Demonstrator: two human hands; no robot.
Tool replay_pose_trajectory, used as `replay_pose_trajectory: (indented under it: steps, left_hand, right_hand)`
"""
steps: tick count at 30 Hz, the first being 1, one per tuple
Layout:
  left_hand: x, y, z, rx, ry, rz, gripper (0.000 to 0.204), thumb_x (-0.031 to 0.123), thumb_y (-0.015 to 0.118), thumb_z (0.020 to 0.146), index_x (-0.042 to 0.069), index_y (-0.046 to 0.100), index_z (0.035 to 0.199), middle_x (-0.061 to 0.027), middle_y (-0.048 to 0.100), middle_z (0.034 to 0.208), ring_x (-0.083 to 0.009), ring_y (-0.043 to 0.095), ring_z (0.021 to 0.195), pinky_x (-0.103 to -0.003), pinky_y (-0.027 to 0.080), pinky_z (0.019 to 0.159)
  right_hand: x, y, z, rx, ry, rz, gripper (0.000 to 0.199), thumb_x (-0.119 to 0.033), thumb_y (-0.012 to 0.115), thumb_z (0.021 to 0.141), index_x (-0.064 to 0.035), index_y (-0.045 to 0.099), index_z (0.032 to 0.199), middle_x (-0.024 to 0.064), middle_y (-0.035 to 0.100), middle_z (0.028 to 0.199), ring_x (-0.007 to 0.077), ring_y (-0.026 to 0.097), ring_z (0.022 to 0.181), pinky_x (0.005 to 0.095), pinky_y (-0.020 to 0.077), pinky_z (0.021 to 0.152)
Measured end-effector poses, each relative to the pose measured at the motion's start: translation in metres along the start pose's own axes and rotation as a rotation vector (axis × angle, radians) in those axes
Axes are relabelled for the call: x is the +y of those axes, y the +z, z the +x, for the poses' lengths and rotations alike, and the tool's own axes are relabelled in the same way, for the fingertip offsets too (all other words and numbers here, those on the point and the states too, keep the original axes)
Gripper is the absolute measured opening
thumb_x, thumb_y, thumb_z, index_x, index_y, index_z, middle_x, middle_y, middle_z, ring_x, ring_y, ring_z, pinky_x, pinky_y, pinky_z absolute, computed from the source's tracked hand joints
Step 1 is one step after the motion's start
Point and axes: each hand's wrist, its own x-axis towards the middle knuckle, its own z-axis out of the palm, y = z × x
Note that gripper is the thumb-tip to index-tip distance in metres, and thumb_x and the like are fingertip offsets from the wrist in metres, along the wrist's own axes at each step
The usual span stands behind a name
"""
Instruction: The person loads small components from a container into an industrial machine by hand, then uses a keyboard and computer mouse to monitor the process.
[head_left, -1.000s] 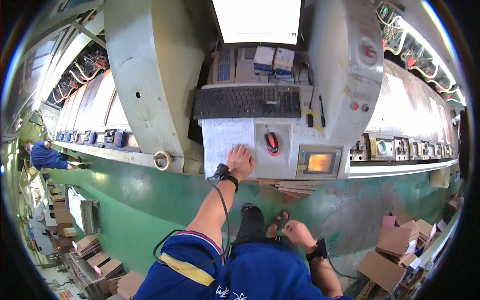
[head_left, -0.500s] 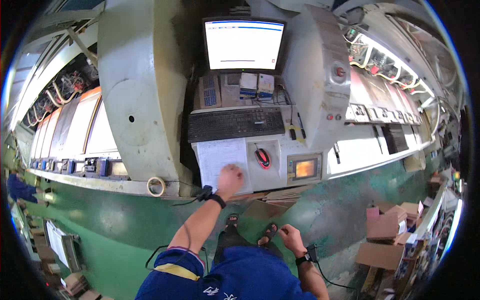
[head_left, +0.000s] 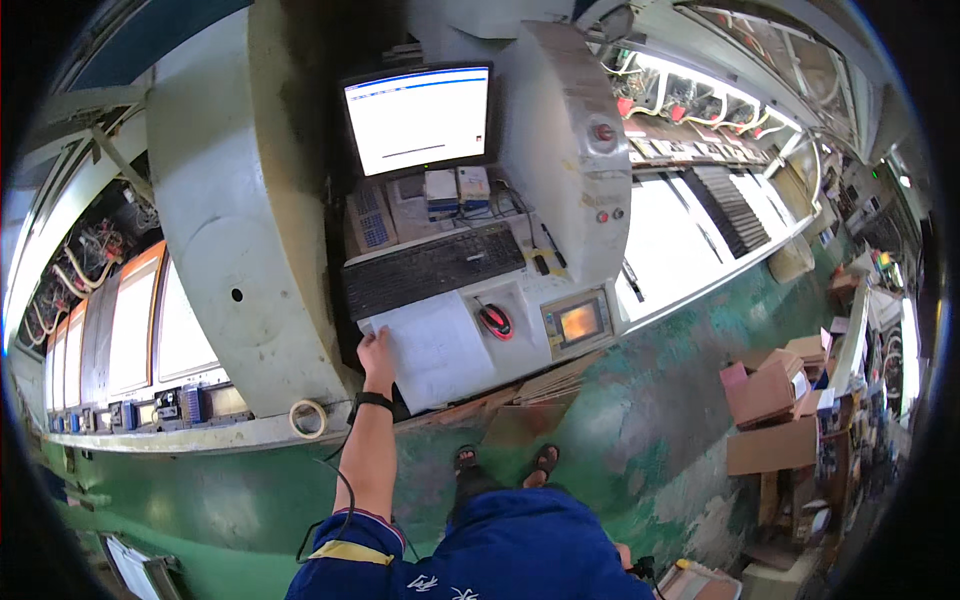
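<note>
My left hand [head_left: 376, 357] reaches forward to the left edge of a sheet of printed paper [head_left: 432, 350] on the console ledge. Its fingers are closed at that edge, pinching the sheet, though the fingertips show only in part. A black keyboard [head_left: 435, 268] lies just beyond the paper. To the right of the sheet rests a red and black mouse [head_left: 495, 321]. Low at the bottom right, my right hand [head_left: 625, 556] is mostly hidden beside my blue shirt, and its fingers cannot be made out.
Behind the keyboard stands a lit monitor [head_left: 420, 118]. A small touch panel [head_left: 577, 320] is right of the mouse. A tape roll [head_left: 308, 419] sits on the left machine ledge. Cardboard boxes [head_left: 768, 390] are stacked at the right; flat cardboard [head_left: 530, 410] lies under the console.
My left hand has moved left from over the paper to its left edge. My right hand has dropped back beside my body. The whole view has shifted and tilted.
</note>
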Motion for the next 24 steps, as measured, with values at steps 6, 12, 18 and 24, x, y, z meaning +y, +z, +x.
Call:
replay_pose_trajectory:
  steps: [6, 12, 18, 24]
  left_hand:
    - [0.004, -0.004, 0.033, 0.013, -0.012, -0.1, 0.024, 0.019, 0.071, 0.093, 0.005, 0.063, 0.076, -0.0001, 0.062, 0.075, -0.0131, 0.054, 0.068, -0.034, 0.044, 0.06]
    - [-0.007, 0.009, -0.112, -0.174, 0.323, 0.024, 0.034, 0.022, 0.056, 0.104, -0.011, 0.048, 0.104, -0.0173, 0.059, 0.099, -0.0234, 0.055, 0.087, -0.041, 0.051, 0.078]
    - [-0.168, 0.011, -0.246, -1.22, 0.185, 1.411, 0.027, 0.024, 0.067, 0.091, -0.001, 0.069, 0.103, -0.0204, 0.069, 0.109, -0.0321, 0.067, 0.103, -0.043, 0.051, 0.092]
    - [-0.22, 0.057, -0.277, -1.508, -0.117, 1.412, 0.038, 0.028, 0.067, 0.095, -0.003, 0.062, 0.117, -0.0186, 0.069, 0.116, -0.032, 0.07, 0.104, -0.042, 0.055, 0.089]
  right_hand:
    - [-0.059, 0.006, 0.01, 0.08, 0.16, 0.172, 0.04, -0.037, 0.068, 0.084, 0.0008, 0.074, 0.096, 0.0261, 0.071, 0.096, 0.044, 0.068, 0.096, 0.0476, 0.0546, 0.084]
    - [-0.109, -0.038, 0.038, 0.228, 0.122, 0.263, 0.034, -0.034, 0.067, 0.088, -0.0011, 0.072, 0.096, 0.0235, 0.071, 0.094, 0.0422, 0.067, 0.089, 0.049, 0.0532, 0.078]
    - [-0.084, -0.028, 0.048, 0.088, 0.226, 0.24, 0.041, -0.046, 0.065, 0.086, -0.0057, 0.076, 0.086, 0.0204, 0.072, 0.088, 0.0431, 0.069, 0.085, 0.05, 0.0544, 0.076]
    - [-0.002, 0.02, 0.021, 0.241, 0.545, 0.404, 0.031, -0.027, 0.063, 0.085, 0.0027, 0.071, 0.085, 0.0271, 0.07, 0.092, 0.0467, 0.068, 0.091, 0.0549, 0.0539, 0.08]
